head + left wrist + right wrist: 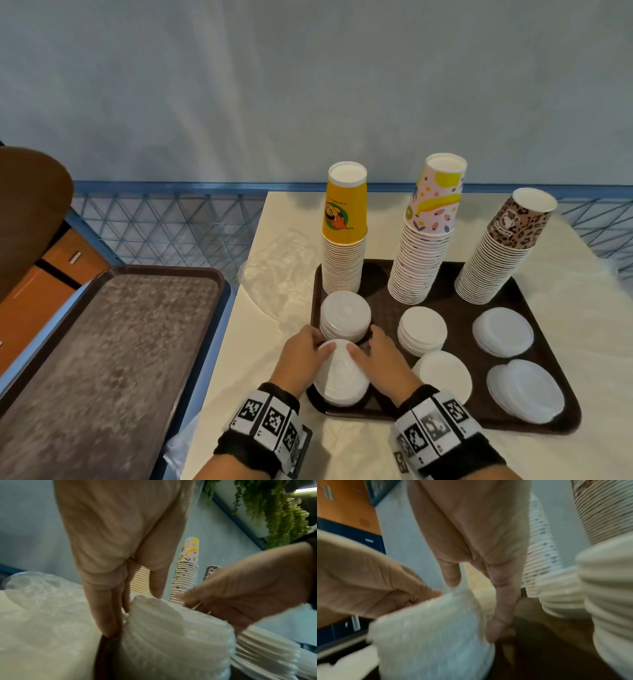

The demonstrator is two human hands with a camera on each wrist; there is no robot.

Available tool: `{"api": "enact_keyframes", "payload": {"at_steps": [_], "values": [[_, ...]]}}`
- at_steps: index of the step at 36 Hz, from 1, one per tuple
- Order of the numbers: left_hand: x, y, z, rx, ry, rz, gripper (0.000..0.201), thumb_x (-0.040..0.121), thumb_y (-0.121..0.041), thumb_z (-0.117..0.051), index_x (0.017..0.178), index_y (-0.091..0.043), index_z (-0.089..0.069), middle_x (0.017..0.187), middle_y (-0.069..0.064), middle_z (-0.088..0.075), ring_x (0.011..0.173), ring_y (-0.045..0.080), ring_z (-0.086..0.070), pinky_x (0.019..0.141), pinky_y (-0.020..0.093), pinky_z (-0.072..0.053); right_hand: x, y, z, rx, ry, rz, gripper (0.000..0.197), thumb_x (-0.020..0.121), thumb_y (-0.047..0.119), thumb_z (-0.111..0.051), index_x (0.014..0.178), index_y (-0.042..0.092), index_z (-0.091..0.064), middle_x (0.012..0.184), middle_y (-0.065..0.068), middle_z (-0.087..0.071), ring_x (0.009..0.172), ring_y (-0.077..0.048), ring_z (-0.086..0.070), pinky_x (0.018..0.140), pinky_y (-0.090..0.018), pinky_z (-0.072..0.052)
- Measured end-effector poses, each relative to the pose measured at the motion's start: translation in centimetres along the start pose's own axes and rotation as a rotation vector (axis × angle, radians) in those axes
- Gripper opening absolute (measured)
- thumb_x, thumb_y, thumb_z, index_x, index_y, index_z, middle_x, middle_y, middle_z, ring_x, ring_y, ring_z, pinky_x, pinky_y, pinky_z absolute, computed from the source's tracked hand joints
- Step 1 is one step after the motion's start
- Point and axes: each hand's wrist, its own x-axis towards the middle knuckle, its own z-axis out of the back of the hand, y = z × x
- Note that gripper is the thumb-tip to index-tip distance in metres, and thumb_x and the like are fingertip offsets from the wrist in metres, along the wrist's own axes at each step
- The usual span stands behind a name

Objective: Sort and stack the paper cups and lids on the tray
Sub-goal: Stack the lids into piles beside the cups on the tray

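On the brown tray [534, 301], three upside-down cup stacks, yellow [343, 233], banana-print [424, 236] and leopard-print [503, 250], stand behind six piles of white lids [422, 329].

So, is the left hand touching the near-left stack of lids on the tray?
Touching. In the head view the left hand lays its thumb on top of the near-left lid stack; the left wrist view shows its fingers pressed along the stack's side.

Cup stacks [421, 240] crowding tray's [548, 342] far side

no text can be read; the yellow cup [345, 205] bears small illegible print
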Motion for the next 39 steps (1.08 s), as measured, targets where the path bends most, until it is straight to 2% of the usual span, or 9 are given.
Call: {"api": "enact_keyframes", "payload": {"at_steps": [5, 9, 15, 20, 23, 27, 31, 34, 39], "values": [[-1.8, -3.9, 0.0, -0.090, -0.250, -0.247, 0.028, 0.093, -0.027, -0.054, 0.119, -0.016, -0.053, 0.107, -0.008, -0.056, 0.092, 0.004, -0.054, 0.067, 0.004, -0.039, -2.4, 0.1, 5.1, 0.047, -0.226, 0.229, 0.045, 0.092, 0.023, -0.054, 0.135, 0.016, -0.043, 0.135, -0.004, -0.047, 0.122, -0.020, -0.049, 0.103, -0.031, -0.038], [-2.9, -7.2, -2.8, -0.133, -0.017, -0.249, 0.032, 0.095, -0.029, -0.050, 0.125, -0.018, -0.051, 0.118, -0.004, -0.061, 0.099, 0.005, -0.055, 0.082, 0.012, -0.041, -2.7, -3.6, 8.3, -0.100, -0.314, 0.144, 0.041, 0.093, 0.022, -0.051, 0.132, 0.014, -0.044, 0.132, -0.010, -0.047, 0.121, -0.025, -0.047, 0.103, -0.035, -0.036], [-3.3, -8.1, -8.4, 0.002, 0.298, -0.104, 0.041, 0.096, -0.033, -0.048, 0.131, -0.012, -0.048, 0.131, 0.007, -0.058, 0.121, 0.023, -0.054, 0.102, 0.034, -0.042, -2.9, -8.7, 8.5, -0.214, -0.103, -0.045, 0.039, 0.095, 0.026, -0.049, 0.130, 0.010, -0.044, 0.127, -0.015, -0.053, 0.115, -0.026, -0.052, 0.099, -0.034, -0.039], [-3.1, -7.5, -10.1, 0.113, 0.279, -0.091, 0.037, 0.096, -0.029, -0.048, 0.129, -0.012, -0.050, 0.128, 0.008, -0.059, 0.119, 0.022, -0.054, 0.098, 0.029, -0.039, -3.7, -9.8, 7.8, -0.150, -0.069, 0.000, 0.031, 0.092, 0.027, -0.053, 0.119, 0.014, -0.047, 0.117, -0.008, -0.055, 0.099, -0.016, -0.050, 0.085, -0.025, -0.038], [-2.6, -7.4, -10.2, 0.106, 0.269, -0.056, 0.038, 0.094, -0.030, -0.052, 0.127, -0.011, -0.050, 0.127, 0.007, -0.060, 0.118, 0.022, -0.055, 0.100, 0.031, -0.042, -3.6, -9.9, 7.9, -0.113, -0.041, -0.039, 0.036, 0.092, 0.030, -0.054, 0.121, 0.012, -0.044, 0.123, -0.009, -0.054, 0.107, -0.019, -0.052, 0.091, -0.028, -0.041], [-1.8, -8.6, -10.1, -0.031, 0.192, -0.014, 0.062, 0.095, -0.032, -0.050, 0.146, -0.010, -0.024, 0.140, 0.012, -0.051, 0.128, 0.025, -0.050, 0.105, 0.034, -0.038, -2.5, -9.0, 9.0, 0.032, -0.082, -0.094, 0.062, 0.093, 0.037, -0.049, 0.144, 0.014, -0.022, 0.139, -0.015, -0.046, 0.126, -0.026, -0.047, 0.104, -0.036, -0.037], [-0.4, -10.7, -10.0, -0.044, 0.102, -0.011, 0.072, 0.098, -0.030, -0.045, 0.152, -0.013, -0.001, 0.149, 0.013, -0.040, 0.134, 0.026, -0.044, 0.108, 0.030, -0.033, -0.1, -7.9, 10.4, 0.111, -0.127, -0.092, 0.066, 0.096, 0.035, -0.043, 0.149, 0.019, -0.008, 0.130, -0.018, -0.055, 0.111, -0.024, -0.055, 0.103, -0.044, -0.043], [1.0, -11.6, -10.4, -0.008, 0.086, 0.028, 0.063, 0.098, -0.027, -0.045, 0.150, -0.009, -0.015, 0.144, 0.015, -0.045, 0.131, 0.028, -0.046, 0.106, 0.032, -0.036, 1.9, -8.1, 11.0, 0.161, -0.075, -0.126, 0.055, 0.095, 0.033, -0.045, 0.144, 0.018, -0.025, 0.128, -0.015, -0.056, 0.096, -0.022, -0.056, 0.089, -0.043, -0.053], [2.5, -11.7, -11.0, 0.063, 0.006, 0.003, 0.037, 0.093, -0.019, -0.051, 0.128, -0.008, -0.046, 0.126, 0.011, -0.060, 0.116, 0.025, -0.056, 0.096, 0.032, -0.043, 3.3, -7.5, 11.3, 0.123, -0.059, -0.116, 0.043, 0.092, 0.020, -0.053, 0.133, 0.015, -0.042, 0.124, -0.010, -0.057, 0.102, -0.026, -0.059, 0.083, -0.040, -0.056]]}}
